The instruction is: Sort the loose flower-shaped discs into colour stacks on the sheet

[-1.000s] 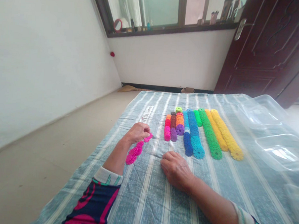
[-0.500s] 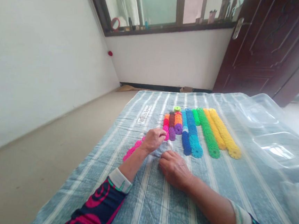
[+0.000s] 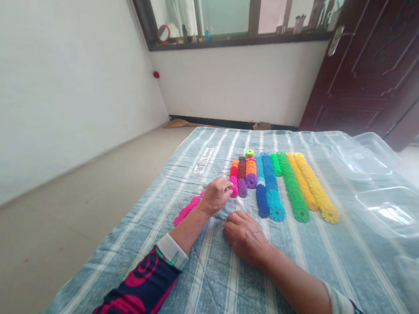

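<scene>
My left hand [image 3: 216,195] is closed in a pinch at the near end of a short row of overlapping pink, red and orange notched discs [image 3: 234,174]. Its fingertips meet the pink end; whether one disc is gripped is hard to see. Under and beside the left wrist lie loose pink discs [image 3: 187,211]. My right hand [image 3: 245,236] rests on the cloth with curled fingers, and what they hold, if anything, is hidden. Ahead of it are a brown and purple row [image 3: 242,177], an orange and purple row [image 3: 251,169] and blue rows [image 3: 271,187].
Green [image 3: 293,188] and yellow disc rows [image 3: 317,188] run along the right. Clear plastic containers [image 3: 399,210] stand at the right edge of the striped cloth [image 3: 213,284]. A wall with a window sill and a dark red door [image 3: 383,60] are beyond.
The view has shifted very slightly. Both hands keep nearly the same places, the left still at the pink end of the row.
</scene>
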`<action>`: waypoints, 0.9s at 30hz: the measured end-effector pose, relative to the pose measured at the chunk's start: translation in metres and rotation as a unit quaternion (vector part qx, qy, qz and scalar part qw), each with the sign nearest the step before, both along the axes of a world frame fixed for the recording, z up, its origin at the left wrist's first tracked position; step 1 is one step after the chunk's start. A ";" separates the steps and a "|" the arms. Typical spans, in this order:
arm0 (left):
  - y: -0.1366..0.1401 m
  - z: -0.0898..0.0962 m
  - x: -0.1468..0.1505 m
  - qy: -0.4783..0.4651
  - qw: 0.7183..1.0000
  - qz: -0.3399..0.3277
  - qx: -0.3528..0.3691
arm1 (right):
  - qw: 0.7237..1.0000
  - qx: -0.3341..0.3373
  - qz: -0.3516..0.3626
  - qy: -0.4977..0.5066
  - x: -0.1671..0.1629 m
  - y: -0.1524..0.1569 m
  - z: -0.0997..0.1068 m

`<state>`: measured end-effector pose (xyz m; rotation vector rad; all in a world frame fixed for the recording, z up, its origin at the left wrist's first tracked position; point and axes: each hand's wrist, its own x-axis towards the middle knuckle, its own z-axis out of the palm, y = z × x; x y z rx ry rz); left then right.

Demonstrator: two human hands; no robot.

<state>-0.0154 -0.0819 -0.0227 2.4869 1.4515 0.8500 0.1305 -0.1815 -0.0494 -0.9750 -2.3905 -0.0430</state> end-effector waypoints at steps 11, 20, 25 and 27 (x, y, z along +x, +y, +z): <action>0.008 0.052 -0.042 0.156 0.974 0.080 -0.146 | 1.000 -0.012 -0.003 0.000 0.000 0.000 -0.002; 0.008 0.058 -0.066 0.180 0.953 0.110 -0.218 | 1.000 -0.022 -0.003 -0.004 0.000 0.000 -0.002; 0.008 0.051 -0.061 0.188 0.950 0.116 -0.220 | 1.000 -0.027 -0.005 -0.009 0.000 -0.001 -0.002; 0.008 0.050 -0.060 0.190 0.948 0.117 -0.225 | 1.000 -0.025 -0.008 -0.009 0.000 -0.001 -0.002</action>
